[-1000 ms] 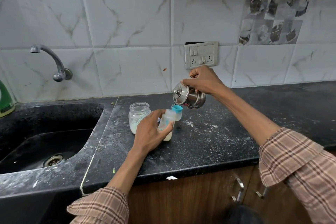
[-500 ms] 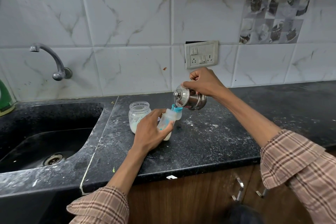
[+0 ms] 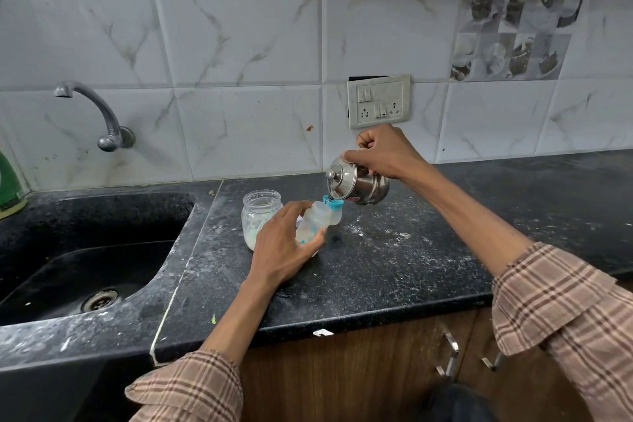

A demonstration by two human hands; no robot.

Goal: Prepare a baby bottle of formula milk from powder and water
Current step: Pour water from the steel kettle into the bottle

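Observation:
My left hand (image 3: 284, 247) grips a clear baby bottle (image 3: 317, 223) that leans to the right on the black counter (image 3: 376, 267), its open mouth ringed in blue (image 3: 334, 204). My right hand (image 3: 383, 152) holds a small steel lidded pot (image 3: 356, 183) tipped to the left, its spout right at the bottle's blue ring. Some pale contents show in the bottom of the bottle. An open glass jar (image 3: 258, 219) with white powder stands just behind my left hand.
A black sink (image 3: 78, 250) with a drain lies to the left, a wall tap (image 3: 102, 113) above it. A socket panel (image 3: 378, 101) sits on the tiled wall behind my right hand. White powder is scattered on the counter. Cabinet handles (image 3: 448, 353) are below the front edge.
The steel pot has tipped further and come down to the bottle's mouth. The bottle has tilted a little more to the right toward the spout.

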